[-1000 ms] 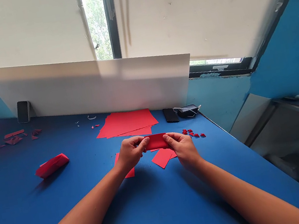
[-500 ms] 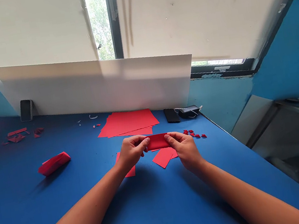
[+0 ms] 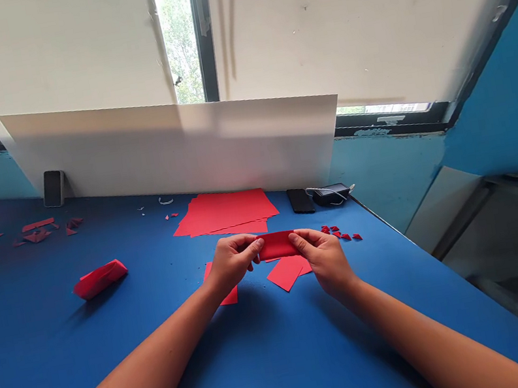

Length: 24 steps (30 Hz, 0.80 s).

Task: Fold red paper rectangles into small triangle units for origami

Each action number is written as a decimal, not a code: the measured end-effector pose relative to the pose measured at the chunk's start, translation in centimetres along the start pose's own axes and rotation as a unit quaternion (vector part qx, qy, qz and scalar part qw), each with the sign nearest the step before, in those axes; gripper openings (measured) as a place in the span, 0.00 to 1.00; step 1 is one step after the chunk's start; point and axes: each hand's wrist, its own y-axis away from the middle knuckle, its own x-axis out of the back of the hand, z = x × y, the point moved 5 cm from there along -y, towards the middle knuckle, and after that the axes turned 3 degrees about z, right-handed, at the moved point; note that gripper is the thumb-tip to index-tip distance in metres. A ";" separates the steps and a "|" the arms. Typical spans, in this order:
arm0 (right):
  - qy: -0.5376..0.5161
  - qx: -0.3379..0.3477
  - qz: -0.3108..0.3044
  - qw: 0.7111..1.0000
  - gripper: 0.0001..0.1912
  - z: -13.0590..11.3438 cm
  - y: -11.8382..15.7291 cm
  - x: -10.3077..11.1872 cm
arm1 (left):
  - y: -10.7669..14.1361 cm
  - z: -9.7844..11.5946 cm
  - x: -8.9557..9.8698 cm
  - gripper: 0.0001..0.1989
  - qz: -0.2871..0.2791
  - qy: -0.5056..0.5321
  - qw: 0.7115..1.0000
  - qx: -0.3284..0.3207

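Fingers on both hands are pinching a folded red paper strip (image 3: 276, 245) by its ends, left hand (image 3: 234, 264) and right hand (image 3: 324, 259) both clamped on. Loose red paper pieces (image 3: 285, 273) sit just below the strip, a flat stack of red paper sheets (image 3: 225, 211) just behind it, all on a blue tabletop (image 3: 90, 341).

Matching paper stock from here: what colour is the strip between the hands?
The paper strip is plain red, shown best in the head view.
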 end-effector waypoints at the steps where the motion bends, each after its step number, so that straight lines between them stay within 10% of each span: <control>1: 0.002 -0.002 -0.001 1.000 0.17 0.0 0.0 0.0 | 0.0 0.0 0.0 0.13 -0.001 -0.001 1.000 -0.001; 24: 0.010 -0.008 0.003 1.000 0.19 0.2 0.0 0.1 | 0.0 -0.1 0.0 0.14 -0.004 -0.018 1.000 -0.007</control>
